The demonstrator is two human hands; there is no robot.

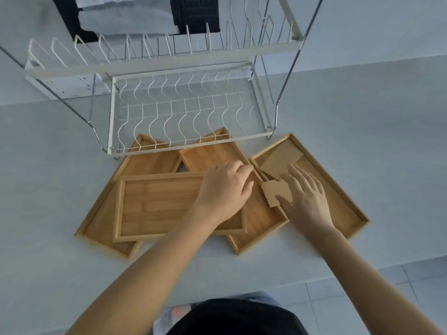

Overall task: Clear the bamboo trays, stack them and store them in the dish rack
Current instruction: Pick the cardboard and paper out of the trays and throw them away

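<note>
I read no brand, label or writing on any item. Four bamboo trays point(157, 204) lie overlapped on the white counter point(362, 117), just before the white wire dish rack point(188, 110). My left hand point(223, 189) rests palm-down, gripping nothing. My right hand point(306, 201) lies flat, fingers spread, pressing a small cardboard piece point(277, 193); a larger cardboard piece point(281, 159) sits in the rightmost tray point(338, 197).
</note>
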